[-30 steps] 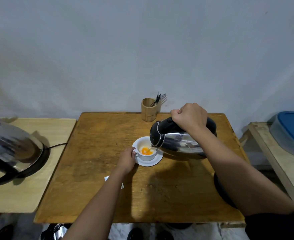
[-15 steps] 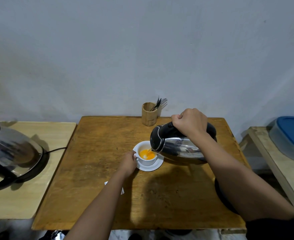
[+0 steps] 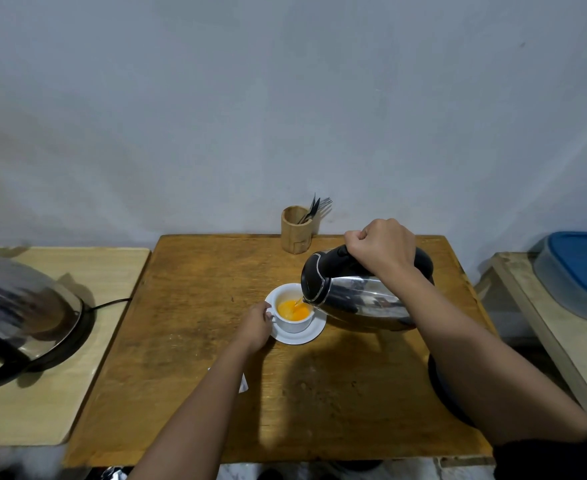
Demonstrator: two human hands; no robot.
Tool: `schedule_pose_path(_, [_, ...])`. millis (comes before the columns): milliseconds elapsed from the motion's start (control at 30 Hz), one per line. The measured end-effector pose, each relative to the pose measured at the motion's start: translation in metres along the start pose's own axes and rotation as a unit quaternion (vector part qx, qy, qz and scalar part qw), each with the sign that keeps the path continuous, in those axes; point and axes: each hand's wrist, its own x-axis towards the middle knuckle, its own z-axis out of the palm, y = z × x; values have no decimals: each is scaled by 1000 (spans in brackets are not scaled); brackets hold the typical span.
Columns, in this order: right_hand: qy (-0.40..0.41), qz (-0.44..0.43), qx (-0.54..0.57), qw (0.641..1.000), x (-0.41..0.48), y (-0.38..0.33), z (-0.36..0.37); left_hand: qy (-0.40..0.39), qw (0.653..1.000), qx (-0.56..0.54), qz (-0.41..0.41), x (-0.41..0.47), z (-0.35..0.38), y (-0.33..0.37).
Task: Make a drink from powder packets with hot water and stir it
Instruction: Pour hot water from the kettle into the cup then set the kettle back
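Note:
A white cup (image 3: 295, 323) stands on a white saucer (image 3: 311, 334) in the middle of the brown wooden table (image 3: 188, 323). Orange liquid fills its bottom. My left hand (image 3: 255, 323) grips the cup's handle on its left side. My right hand (image 3: 382, 249) is closed around the black handle of a steel kettle (image 3: 357, 299), which is tilted with its spout over the cup's right rim. A thin stream runs from the spout into the cup. A white packet (image 3: 244, 384) lies mostly hidden under my left forearm.
A wooden holder (image 3: 296, 233) with cutlery stands at the table's far edge. The kettle's black base (image 3: 441, 389) sits at the right under my right arm. A second steel kettle (image 3: 21, 317) rests on the pale left table. A blue-lidded tub (image 3: 579, 275) is on the right bench.
The orange liquid in the cup has spread and risen as the kettle keeps pouring. Both hands hold their places; the camera has tipped slightly, shifting everything lower in view.

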Motion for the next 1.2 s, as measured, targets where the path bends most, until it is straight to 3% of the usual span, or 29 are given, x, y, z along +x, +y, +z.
schedule_pose_path(1200, [4, -2, -40, 999, -8, -13, -2, -35, 999, -5, -7, 9, -2, -7])
